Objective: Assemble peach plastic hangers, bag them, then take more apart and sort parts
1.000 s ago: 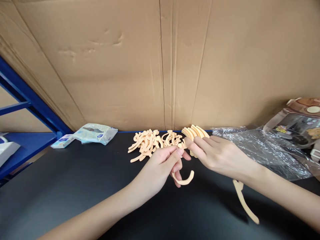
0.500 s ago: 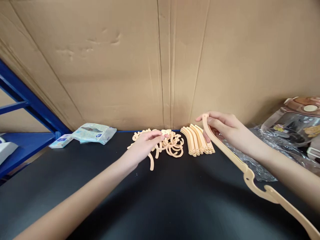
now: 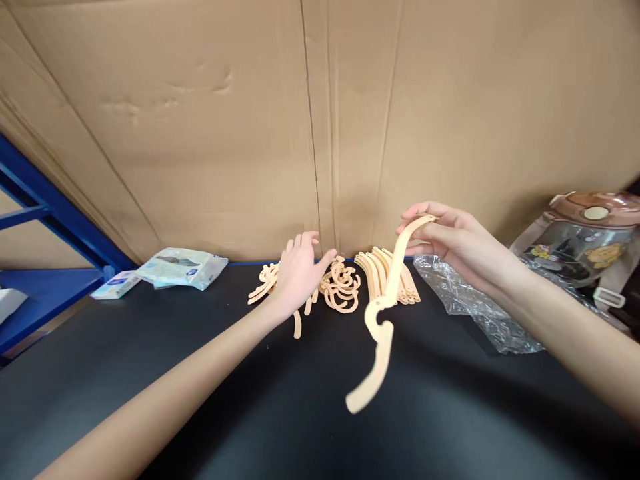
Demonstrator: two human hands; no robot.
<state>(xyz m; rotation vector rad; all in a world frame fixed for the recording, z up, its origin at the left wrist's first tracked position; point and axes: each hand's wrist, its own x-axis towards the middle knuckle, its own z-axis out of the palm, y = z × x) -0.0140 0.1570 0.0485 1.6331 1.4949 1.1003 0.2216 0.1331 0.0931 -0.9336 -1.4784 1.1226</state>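
Note:
My right hand [image 3: 453, 237] is closed on one end of a beige plastic folding hanger [image 3: 397, 267], which hangs down and to the left above the black table. The hanger looks jointed, with a curved hook-like piece in its middle. My left hand [image 3: 299, 270] is open, thumb apart from the fingers, over a loose pile of beige curved pieces [image 3: 343, 288]; whether it touches them I cannot tell. Behind the hanger stands a neat row of beige hanger arms [image 3: 373, 272], partly covered by it.
Crumpled clear plastic [image 3: 493, 320] lies under my right forearm, with a brown-lidded bottle [image 3: 575, 247] behind it. A light blue packet [image 3: 183, 267] and a small box [image 3: 116, 285] are at the left. Cardboard [image 3: 225, 153] walls the back; a blue metal frame [image 3: 65, 207] stands left.
The hanger has swung from pointing right to hanging down and left, and my right hand has risen slightly. My left hand has lifted and opened over the pile.

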